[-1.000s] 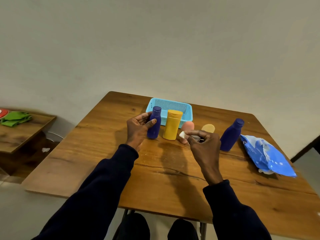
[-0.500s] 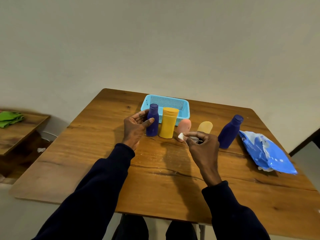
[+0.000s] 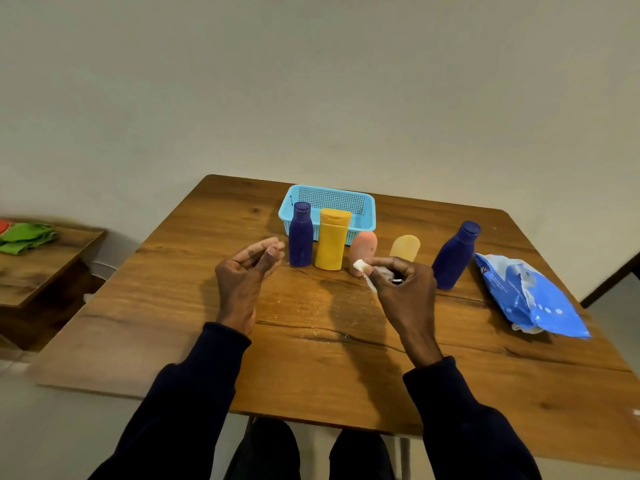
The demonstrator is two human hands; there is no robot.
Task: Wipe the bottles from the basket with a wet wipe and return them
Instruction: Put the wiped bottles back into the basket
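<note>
Released half a second ago, the dark blue plastic bottle with a round cap point(image 3: 300, 238) now stands alone, and the left hand point(image 3: 246, 271) has drawn back to its left, apart from it, fingers loosely curled and holding nothing.

Far left, a low wooden side table point(image 3: 52, 271) carries a crumpled green cloth point(image 3: 25, 236). On the brown wood-grain worktop point(image 3: 180, 306), just right of the dark blue bottle and almost touching it, stands a yellow flat-sided plastic bottle with a flip cap point(image 3: 332, 241). Behind these two sits the light blue plastic mesh basket point(image 3: 363, 206); all five bottles stand outside it on the worktop, upright.

Next comes a small pink rounded bottle point(image 3: 362, 244). In front of it the right hand point(image 3: 406, 289) pinches a bunched white wet wipe point(image 3: 360, 265) between thumb and fingertips, the wipe's end close to the pink bottle's base; whether they touch I cannot tell. Behind this hand rises a pale orange rounded bottle point(image 3: 405, 247), its lower part hidden. Further right stands a second dark blue bottle point(image 3: 454, 255). At the right edge lies a crinkled blue plastic wipes pack point(image 3: 533, 299), with white material showing at its near end.
</note>
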